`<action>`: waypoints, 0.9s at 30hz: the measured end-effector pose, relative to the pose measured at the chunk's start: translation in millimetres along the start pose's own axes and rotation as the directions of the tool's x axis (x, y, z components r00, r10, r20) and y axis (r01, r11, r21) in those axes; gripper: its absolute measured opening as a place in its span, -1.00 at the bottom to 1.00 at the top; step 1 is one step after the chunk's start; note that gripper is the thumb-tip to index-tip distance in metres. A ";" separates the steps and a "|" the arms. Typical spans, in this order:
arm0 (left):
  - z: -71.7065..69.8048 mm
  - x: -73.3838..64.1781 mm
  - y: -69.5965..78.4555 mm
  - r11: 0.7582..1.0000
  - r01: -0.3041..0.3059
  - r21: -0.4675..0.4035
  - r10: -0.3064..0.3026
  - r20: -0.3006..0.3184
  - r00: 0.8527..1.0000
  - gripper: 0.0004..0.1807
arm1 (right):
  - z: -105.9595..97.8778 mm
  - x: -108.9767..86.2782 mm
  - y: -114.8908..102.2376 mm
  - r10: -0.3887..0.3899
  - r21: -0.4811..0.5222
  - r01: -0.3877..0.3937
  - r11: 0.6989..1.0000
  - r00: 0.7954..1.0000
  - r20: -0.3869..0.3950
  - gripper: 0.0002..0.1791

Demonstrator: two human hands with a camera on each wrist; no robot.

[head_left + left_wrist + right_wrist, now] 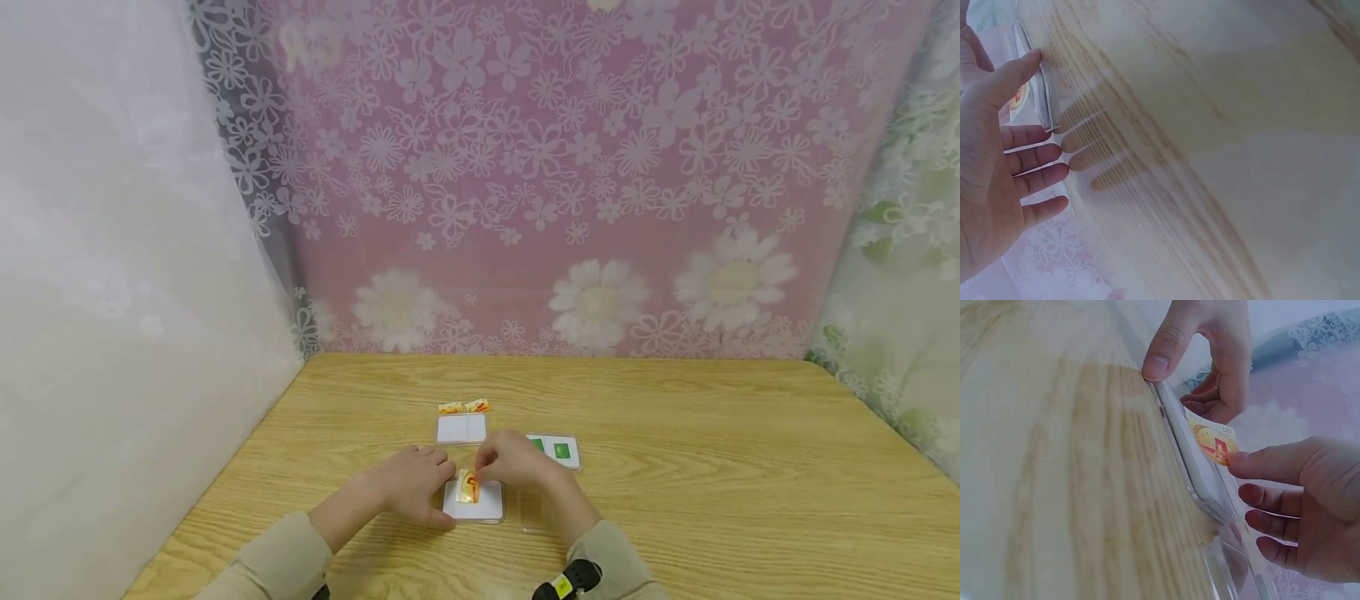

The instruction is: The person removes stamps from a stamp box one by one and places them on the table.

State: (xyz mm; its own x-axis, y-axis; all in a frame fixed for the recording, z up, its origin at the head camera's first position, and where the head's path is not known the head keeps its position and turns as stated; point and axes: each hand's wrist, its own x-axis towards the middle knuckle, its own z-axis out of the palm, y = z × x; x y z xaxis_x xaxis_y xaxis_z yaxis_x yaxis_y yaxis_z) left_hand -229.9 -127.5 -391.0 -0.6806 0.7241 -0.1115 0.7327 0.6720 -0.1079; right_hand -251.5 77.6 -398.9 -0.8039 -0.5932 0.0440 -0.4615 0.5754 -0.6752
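Note:
A small yellow-orange postage stamp (468,486) with a toothed edge is over the white insert of a clear flat plastic case (487,504). My right hand (513,458) pinches the stamp's edge between thumb and forefinger; its other fingers are loosely bent in the right wrist view. My left hand (408,483) holds the case's left end, thumb at the near corner and forefinger at the far one. The left wrist view shows this hand (991,144) with its other fingers spread beside the case. Whether the stamp touches the insert is hard to tell.
Beyond the hands lies another clear case with a white insert (461,428), two yellow stamps (477,406) behind it. A case with green stamps (562,451) is to the right, partly behind my right hand. A clear plastic piece (533,517) lies near my right forearm.

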 end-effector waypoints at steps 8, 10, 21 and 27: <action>0.2 -0.6 -0.3 1.000 -0.004 0.003 0.004 0.013 1.000 -0.37 | -7.9 -0.6 6.9 0.018 0.062 -0.018 0.998 1.000 0.006 -0.89; 0.8 -1.3 -0.7 1.000 -0.008 0.006 0.008 0.009 1.000 -0.36 | -10.2 -0.1 8.7 0.021 0.069 -0.021 0.997 1.000 0.002 -0.88; 2.9 -4.4 -0.9 1.000 -0.014 -0.025 0.014 -0.005 1.000 -0.38 | -14.7 2.6 13.4 0.102 0.168 -0.088 0.982 0.992 -0.077 -0.90; 2.2 -4.8 -0.6 1.000 -0.016 -0.009 0.016 -0.007 1.000 -0.37 | -13.2 7.1 13.0 0.116 0.174 -0.094 0.980 0.986 -0.117 -0.85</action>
State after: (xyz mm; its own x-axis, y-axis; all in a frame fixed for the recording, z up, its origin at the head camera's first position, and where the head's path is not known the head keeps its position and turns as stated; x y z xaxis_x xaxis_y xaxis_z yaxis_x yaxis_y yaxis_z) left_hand -227.1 -131.7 -392.5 -0.6691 0.7356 -0.1062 0.7432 0.6620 -0.0971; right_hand -268.1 88.3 -397.7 -0.8903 -0.4525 0.0518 -0.3116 0.5221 -0.7939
